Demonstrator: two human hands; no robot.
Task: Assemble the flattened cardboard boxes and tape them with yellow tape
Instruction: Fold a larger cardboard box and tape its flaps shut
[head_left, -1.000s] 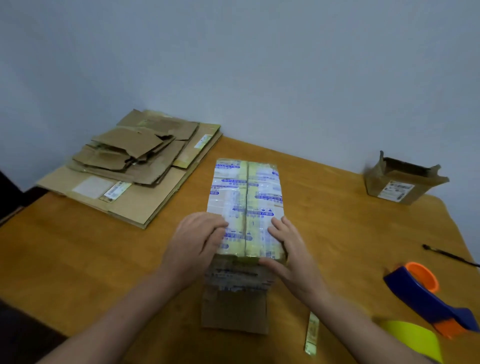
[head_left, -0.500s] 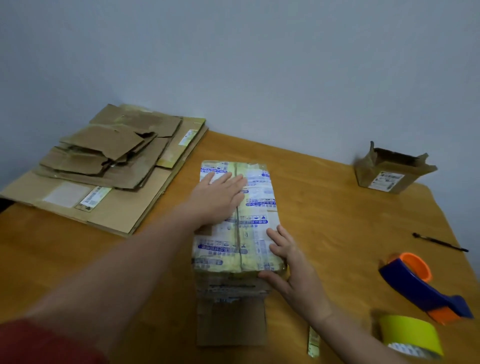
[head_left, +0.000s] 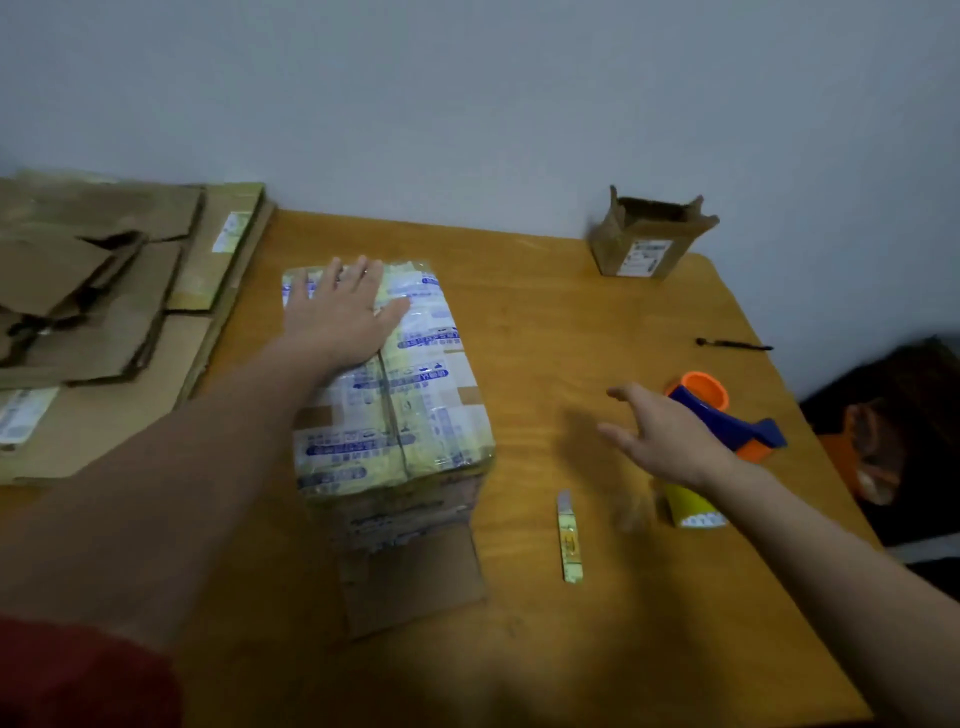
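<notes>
An assembled cardboard box (head_left: 410, 415), its top covered in yellowish tape with blue print, stands in the middle of the wooden table (head_left: 561, 322). One brown flap lies flat towards me. My left hand (head_left: 340, 314) presses flat on the far left of the box top, fingers spread. My right hand (head_left: 662, 434) hovers open above the table to the right of the box, holding nothing. Just beyond it lies the blue and orange tape dispenser (head_left: 727, 415). A roll of yellow tape (head_left: 688, 506) sits partly hidden under my right wrist.
Flattened cardboard boxes (head_left: 104, 322) are stacked at the left. A small open cardboard box (head_left: 649, 239) stands at the far right corner. A yellow utility knife (head_left: 570, 538) lies right of the box, a black pen (head_left: 735, 344) near the right edge. A person sits beyond that edge.
My left hand slid along the box top to its far end. My right hand left the box's near right corner and moved right, towards the tape dispenser.
</notes>
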